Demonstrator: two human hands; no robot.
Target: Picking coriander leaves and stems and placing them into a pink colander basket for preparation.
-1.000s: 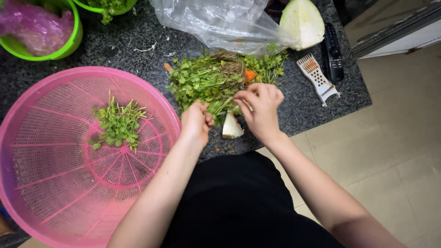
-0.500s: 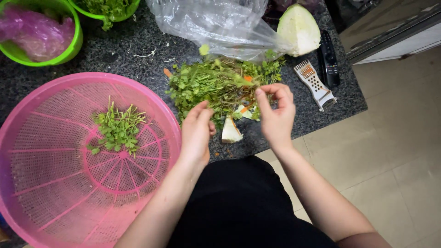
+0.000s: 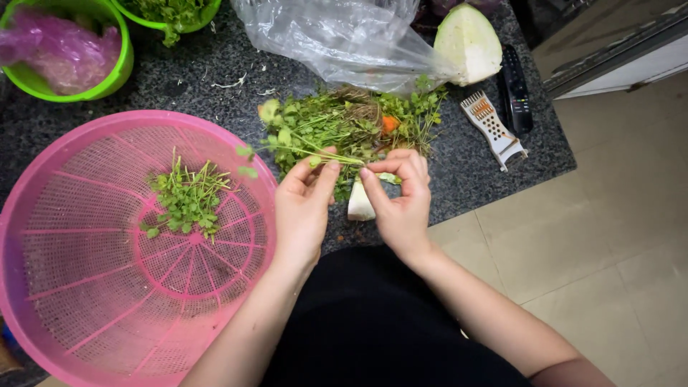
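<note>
Centre of frame: left hand and right hand, fingertips pinched together on one green stem drawn from the herb pile on the dark counter. Left: pink colander holding picked sprigs. Upper right: cabbage wedge, grater.

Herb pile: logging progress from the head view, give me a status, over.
Left hand and right hand pinch one green sprig over the herb pile. Pink colander holds picked leaves. Nothing between.
</note>
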